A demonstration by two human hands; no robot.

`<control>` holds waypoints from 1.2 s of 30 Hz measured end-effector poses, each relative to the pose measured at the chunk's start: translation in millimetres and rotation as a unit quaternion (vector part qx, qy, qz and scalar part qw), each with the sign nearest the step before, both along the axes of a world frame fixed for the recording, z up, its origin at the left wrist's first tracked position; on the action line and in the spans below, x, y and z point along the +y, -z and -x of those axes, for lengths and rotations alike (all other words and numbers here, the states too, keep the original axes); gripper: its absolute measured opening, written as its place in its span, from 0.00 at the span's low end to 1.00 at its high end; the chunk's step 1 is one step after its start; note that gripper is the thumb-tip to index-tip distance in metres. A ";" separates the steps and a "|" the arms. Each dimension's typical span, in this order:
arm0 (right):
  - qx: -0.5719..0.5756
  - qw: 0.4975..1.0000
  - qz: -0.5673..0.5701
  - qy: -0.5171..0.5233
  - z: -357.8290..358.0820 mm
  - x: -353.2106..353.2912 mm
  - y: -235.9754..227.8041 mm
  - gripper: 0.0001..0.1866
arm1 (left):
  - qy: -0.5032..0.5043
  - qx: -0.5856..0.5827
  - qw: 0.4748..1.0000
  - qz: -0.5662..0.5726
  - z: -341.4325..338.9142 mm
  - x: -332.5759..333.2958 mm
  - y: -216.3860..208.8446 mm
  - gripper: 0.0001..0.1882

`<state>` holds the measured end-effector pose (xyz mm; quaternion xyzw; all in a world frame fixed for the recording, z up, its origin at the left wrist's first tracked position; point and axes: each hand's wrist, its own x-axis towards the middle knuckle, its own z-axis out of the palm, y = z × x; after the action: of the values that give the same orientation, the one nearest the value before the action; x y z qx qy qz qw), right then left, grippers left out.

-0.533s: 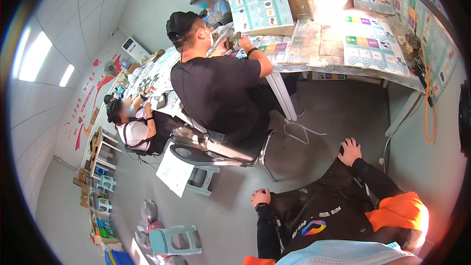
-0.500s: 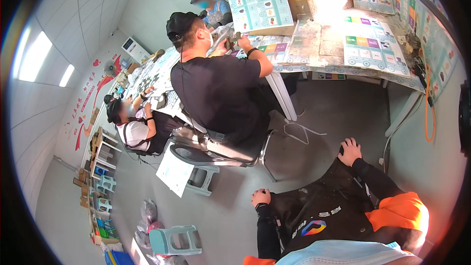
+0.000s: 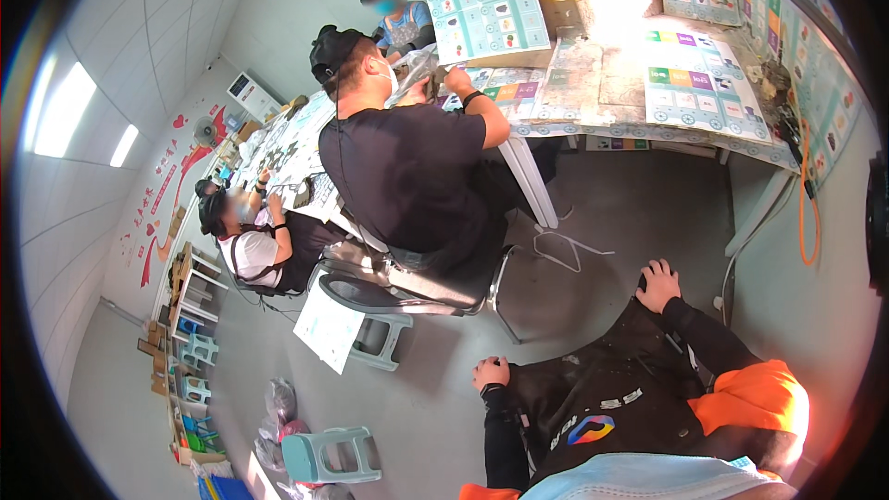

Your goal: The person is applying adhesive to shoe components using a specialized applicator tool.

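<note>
My left hand (image 3: 491, 372) rests on my left knee, its fingers bent loosely over the edge and holding nothing I can see. On my right knee lies my right hand (image 3: 658, 285), open with its fingers spread. Both hands touch the dark apron (image 3: 602, 389) across my lap, which has a coloured round emblem. Black sleeves cover both forearms, and orange cloth shows at the upper arms.
A co-worker (image 3: 407, 167) in black sits on a chair at a worktable (image 3: 611, 120) covered with printed sheets. Two more people work farther off. A teal stool (image 3: 329, 455) and bags (image 3: 278, 407) stand on the floor. An orange cable (image 3: 807, 231) hangs right.
The co-worker in black leans slightly to the left, and the seated person farther off shifts an arm. My hands stay on my knees.
</note>
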<state>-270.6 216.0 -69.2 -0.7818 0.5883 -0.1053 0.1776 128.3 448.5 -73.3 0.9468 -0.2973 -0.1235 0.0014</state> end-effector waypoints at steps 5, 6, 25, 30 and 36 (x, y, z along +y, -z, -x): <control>0.002 1.000 0.001 0.004 3.4 -0.9 -3.1 0.28 | 0.006 0.003 1.000 -0.004 1.8 -3.6 1.1 0.19; 0.004 1.000 -0.018 -0.001 1.2 -1.7 -5.6 0.29 | 0.003 0.002 1.000 -0.004 0.4 -1.5 1.0 0.19; 0.008 0.999 -0.042 -0.002 1.5 -1.3 -10.3 0.31 | 0.006 -0.003 1.000 -0.008 0.2 -2.4 1.3 0.19; 0.007 0.999 -0.041 -0.003 -1.9 -1.0 -10.7 0.31 | 0.007 -0.003 1.000 -0.007 -2.4 1.0 0.2 0.19; 0.005 1.000 -0.028 0.000 -0.1 -0.6 -7.9 0.30 | 0.006 -0.001 1.000 -0.003 0.8 -0.9 -2.7 0.19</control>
<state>-270.5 215.4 -61.3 -0.7772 0.5919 -0.0849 0.1960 127.5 447.6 -70.6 0.9450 -0.3030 -0.1229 -0.0024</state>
